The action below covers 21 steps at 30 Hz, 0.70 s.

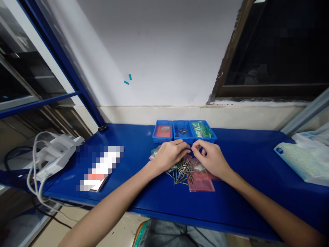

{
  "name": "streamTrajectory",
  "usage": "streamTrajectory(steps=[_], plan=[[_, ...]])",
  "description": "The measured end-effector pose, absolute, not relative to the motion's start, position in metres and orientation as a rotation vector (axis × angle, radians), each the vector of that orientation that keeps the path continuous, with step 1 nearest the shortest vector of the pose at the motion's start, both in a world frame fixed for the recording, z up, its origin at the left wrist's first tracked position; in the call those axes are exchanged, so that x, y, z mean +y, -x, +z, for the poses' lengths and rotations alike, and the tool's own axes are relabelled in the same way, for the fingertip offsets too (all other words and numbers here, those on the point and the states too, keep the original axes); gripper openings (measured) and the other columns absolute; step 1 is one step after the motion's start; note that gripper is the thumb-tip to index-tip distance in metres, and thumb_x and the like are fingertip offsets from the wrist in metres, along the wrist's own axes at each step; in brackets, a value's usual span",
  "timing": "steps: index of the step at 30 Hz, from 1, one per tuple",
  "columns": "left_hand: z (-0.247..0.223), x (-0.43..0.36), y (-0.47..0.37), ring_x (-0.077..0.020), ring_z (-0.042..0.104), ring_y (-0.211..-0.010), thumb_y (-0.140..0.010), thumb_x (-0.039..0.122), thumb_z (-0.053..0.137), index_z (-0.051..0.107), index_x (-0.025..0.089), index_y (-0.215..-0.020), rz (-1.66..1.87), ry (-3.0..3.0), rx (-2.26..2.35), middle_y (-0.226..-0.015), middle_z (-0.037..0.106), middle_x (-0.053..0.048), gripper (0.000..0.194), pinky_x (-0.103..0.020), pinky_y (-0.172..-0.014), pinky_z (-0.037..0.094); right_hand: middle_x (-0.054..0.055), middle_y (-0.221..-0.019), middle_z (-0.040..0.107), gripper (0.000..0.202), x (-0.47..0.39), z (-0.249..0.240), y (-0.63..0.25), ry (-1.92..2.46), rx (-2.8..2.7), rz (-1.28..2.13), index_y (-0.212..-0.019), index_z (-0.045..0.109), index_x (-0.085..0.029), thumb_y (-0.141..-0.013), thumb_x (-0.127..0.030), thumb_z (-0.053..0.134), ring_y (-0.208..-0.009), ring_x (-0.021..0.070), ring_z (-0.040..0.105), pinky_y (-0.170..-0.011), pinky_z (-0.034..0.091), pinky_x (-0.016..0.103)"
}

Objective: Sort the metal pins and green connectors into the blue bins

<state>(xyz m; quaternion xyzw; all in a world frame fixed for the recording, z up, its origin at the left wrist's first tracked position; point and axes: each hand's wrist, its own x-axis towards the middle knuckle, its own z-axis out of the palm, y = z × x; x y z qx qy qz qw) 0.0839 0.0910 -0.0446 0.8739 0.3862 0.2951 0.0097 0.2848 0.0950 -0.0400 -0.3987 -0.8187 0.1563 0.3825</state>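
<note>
My left hand (172, 154) and my right hand (209, 156) meet fingertip to fingertip over the table, just in front of three blue bins. Both have their fingers pinched together; whatever they hold is too small to make out. Beneath them lies a loose pile of metal pins (181, 173), some brass-coloured. A pink plastic bag (202, 184) lies partly under my right hand. Green and pink packets show beside my left hand. The left bin (162, 140) holds a pink packet, the middle bin (183, 140) a few pins, the right bin (204, 140) green packets.
A pixelated phone (101, 171) lies on the blue table (149, 195) at the left. Further left is a white power strip (58, 159) with cables. A patterned tissue pack (300, 161) stands at the right. A wall rises behind the bins.
</note>
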Motion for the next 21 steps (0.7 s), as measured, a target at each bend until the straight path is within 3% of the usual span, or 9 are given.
streamTrajectory(steps=[7,10,14,17,19,21], plan=[[-0.039,0.092,-0.085,-0.0136,0.064,-0.071,-0.095,0.022,0.057,0.071,0.017,-0.102,1.101,-2.378,1.204,-0.09,0.074,-0.003,0.017,-0.027,-0.068,0.05,0.003,-0.086,0.067,0.012,0.097,-0.045,-0.284,0.975,-2.035,0.494,-0.099,0.063,-0.02,-0.092,-0.027,0.058,-0.075,0.016,0.063,-0.061,0.046,0.025],[-0.035,0.091,-0.087,-0.0121,0.062,-0.061,-0.093,0.026,0.06,0.073,0.018,-0.1,1.069,-2.209,1.208,-0.081,0.074,-0.001,0.017,-0.025,-0.059,0.046,0.003,-0.087,0.067,0.01,0.099,-0.048,-0.285,0.96,-2.054,0.507,-0.099,0.064,-0.021,-0.092,-0.024,0.057,-0.077,0.0161,0.063,-0.062,0.047,0.026],[-0.037,0.089,-0.09,-0.0127,0.065,-0.062,-0.094,0.03,0.06,0.072,0.015,-0.097,1.107,-2.075,1.123,-0.075,0.073,-0.003,0.019,-0.024,-0.058,0.048,0.002,-0.086,0.067,0.008,0.098,-0.049,-0.287,0.948,-2.099,0.431,-0.096,0.063,-0.021,-0.094,-0.024,0.057,-0.076,0.0165,0.063,-0.068,0.048,0.029],[-0.034,0.093,-0.083,-0.0151,0.069,-0.073,-0.093,0.032,0.061,0.067,0.015,-0.112,1.084,-2.169,1.088,-0.088,0.075,-0.005,0.025,-0.025,-0.064,0.052,0.005,-0.092,0.066,0.013,0.108,-0.046,-0.29,0.864,-2.189,0.196,-0.095,0.063,-0.02,-0.097,-0.023,0.05,-0.088,0.0202,0.062,-0.082,0.049,0.035],[-0.026,0.097,-0.07,-0.0172,0.071,-0.085,-0.092,0.029,0.062,0.057,0.017,-0.13,1.086,-2.301,1.132,-0.101,0.075,-0.007,0.04,-0.027,-0.072,0.054,0.008,-0.097,0.066,0.018,0.125,-0.042,-0.291,0.842,-2.242,-0.004,-0.095,0.063,-0.019,-0.099,-0.023,0.046,-0.096,0.0233,0.059,-0.09,0.047,0.039],[-0.017,0.103,-0.054,-0.0167,0.07,-0.084,-0.094,0.027,0.057,0.055,0.018,-0.133,1.184,-2.338,1.272,-0.099,0.075,-0.006,0.041,-0.029,-0.075,0.054,0.01,-0.099,0.065,0.021,0.148,-0.038,-0.288,0.899,-2.261,-0.158,-0.095,0.064,-0.018,-0.099,-0.025,0.045,-0.098,0.0252,0.058,-0.092,0.046,0.043]])
